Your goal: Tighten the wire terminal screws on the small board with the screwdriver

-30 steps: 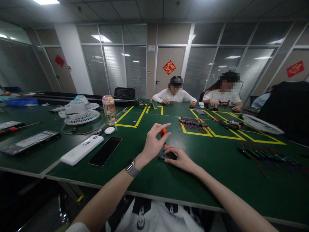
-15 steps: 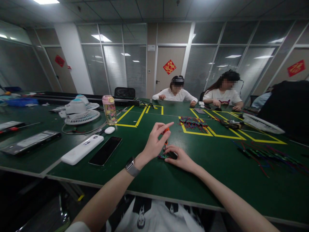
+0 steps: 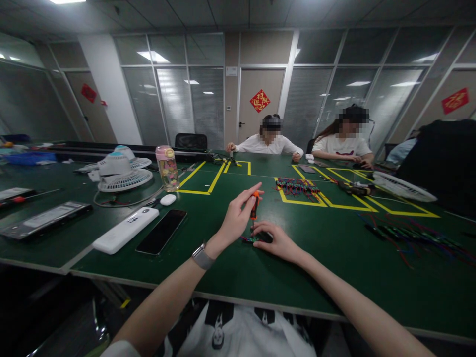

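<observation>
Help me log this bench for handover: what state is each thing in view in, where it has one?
Screwdriver, upright
Circuit board, lying on the tabletop
Left hand, thumb and fingers at the screwdriver's top end
Right hand, fingers curled near its lower end
Wired boards, in two tangled heaps
Black phone, face up, screen dark
Bottle, upright
Middle door, shut
Ceiling light, lit

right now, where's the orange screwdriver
In the head view, the orange screwdriver stands nearly upright just right of centre, its handle against the left hand, its shaft pointing down toward the small circuit board by the right hand.
</observation>
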